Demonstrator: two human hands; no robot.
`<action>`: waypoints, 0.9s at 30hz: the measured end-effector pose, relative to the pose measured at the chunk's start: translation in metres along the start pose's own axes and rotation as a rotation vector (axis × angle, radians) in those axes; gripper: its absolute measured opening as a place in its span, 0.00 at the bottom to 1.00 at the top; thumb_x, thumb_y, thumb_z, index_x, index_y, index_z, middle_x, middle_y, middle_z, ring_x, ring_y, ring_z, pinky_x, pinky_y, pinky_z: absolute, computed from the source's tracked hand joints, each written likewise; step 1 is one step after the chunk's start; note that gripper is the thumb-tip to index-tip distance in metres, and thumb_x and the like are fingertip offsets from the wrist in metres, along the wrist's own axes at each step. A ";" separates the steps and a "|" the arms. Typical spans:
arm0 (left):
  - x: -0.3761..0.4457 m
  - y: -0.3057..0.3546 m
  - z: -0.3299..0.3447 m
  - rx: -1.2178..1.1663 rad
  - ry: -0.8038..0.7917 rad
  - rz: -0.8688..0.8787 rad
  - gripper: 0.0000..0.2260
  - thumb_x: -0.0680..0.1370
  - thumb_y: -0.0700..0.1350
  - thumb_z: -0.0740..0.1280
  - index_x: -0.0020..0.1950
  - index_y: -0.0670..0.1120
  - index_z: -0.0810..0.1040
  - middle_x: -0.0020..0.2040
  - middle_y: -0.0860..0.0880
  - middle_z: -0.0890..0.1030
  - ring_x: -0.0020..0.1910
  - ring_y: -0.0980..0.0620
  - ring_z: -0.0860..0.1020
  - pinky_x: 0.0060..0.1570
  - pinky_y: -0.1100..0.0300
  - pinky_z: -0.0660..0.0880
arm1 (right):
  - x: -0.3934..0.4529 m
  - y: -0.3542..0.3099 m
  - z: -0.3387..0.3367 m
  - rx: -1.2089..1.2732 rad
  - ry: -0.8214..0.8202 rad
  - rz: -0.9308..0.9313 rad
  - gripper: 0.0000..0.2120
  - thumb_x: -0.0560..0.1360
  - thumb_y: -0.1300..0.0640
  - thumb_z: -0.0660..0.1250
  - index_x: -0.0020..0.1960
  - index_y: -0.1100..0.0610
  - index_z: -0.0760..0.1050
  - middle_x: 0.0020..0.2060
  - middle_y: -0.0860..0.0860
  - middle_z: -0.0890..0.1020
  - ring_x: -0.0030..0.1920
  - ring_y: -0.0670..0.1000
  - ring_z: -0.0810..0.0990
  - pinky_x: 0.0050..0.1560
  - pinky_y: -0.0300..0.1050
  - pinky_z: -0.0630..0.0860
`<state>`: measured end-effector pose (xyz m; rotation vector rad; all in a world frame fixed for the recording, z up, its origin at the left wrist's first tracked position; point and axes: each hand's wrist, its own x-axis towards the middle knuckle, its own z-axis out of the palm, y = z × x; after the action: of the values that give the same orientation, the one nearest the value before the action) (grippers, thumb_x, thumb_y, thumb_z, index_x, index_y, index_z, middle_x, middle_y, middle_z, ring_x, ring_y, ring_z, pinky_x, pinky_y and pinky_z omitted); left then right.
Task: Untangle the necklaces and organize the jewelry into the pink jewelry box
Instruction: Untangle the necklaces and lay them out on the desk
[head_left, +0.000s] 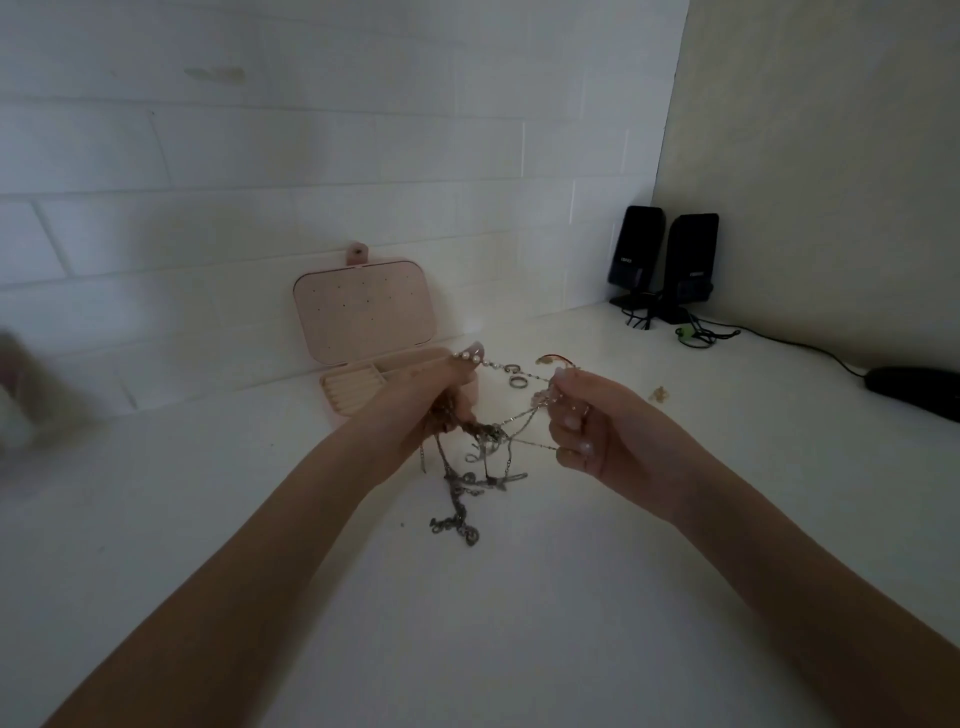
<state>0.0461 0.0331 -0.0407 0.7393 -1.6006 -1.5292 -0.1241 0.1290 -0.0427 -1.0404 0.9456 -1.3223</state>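
A tangle of silver necklaces (483, 441) hangs between my two hands above the white tabletop, with chain ends trailing down onto the surface (457, 525). My left hand (441, 384) grips one side of the tangle, with a pearl strand (470, 356) showing at its fingertips. My right hand (592, 421) pinches chains on the other side. A ring (518, 383) dangles on the stretched chain between them. The pink jewelry box (358, 343) stands open behind my left hand, lid leaning on the wall, its ring rolls visible.
Two black speakers (665, 262) with cables stand in the back right corner. A dark object (914, 389) lies at the right edge. A small gold piece (658, 393) rests on the table right of my hands. A blurred object (15, 395) sits at far left.
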 end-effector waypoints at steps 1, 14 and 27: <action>-0.002 0.000 0.001 0.030 0.020 -0.002 0.11 0.78 0.45 0.63 0.37 0.43 0.74 0.24 0.50 0.73 0.24 0.55 0.72 0.45 0.51 0.70 | 0.000 0.000 0.001 0.016 -0.009 0.000 0.09 0.74 0.53 0.64 0.37 0.55 0.71 0.28 0.49 0.66 0.25 0.45 0.61 0.27 0.37 0.57; -0.010 0.012 -0.003 0.083 -0.107 -0.234 0.25 0.60 0.70 0.65 0.31 0.47 0.71 0.22 0.52 0.59 0.19 0.56 0.56 0.23 0.68 0.51 | -0.007 -0.001 0.004 -0.804 0.106 -0.155 0.10 0.68 0.48 0.74 0.45 0.50 0.79 0.19 0.44 0.61 0.22 0.46 0.54 0.28 0.33 0.59; -0.014 0.011 0.015 0.220 -0.145 -0.189 0.28 0.65 0.72 0.60 0.30 0.46 0.71 0.24 0.50 0.65 0.20 0.54 0.59 0.24 0.66 0.52 | -0.002 0.009 0.016 -0.885 0.128 -0.322 0.17 0.77 0.47 0.62 0.31 0.52 0.73 0.22 0.49 0.68 0.23 0.47 0.62 0.25 0.35 0.61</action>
<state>0.0414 0.0539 -0.0317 0.9414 -1.8729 -1.5856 -0.1068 0.1311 -0.0468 -1.8523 1.5734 -1.2394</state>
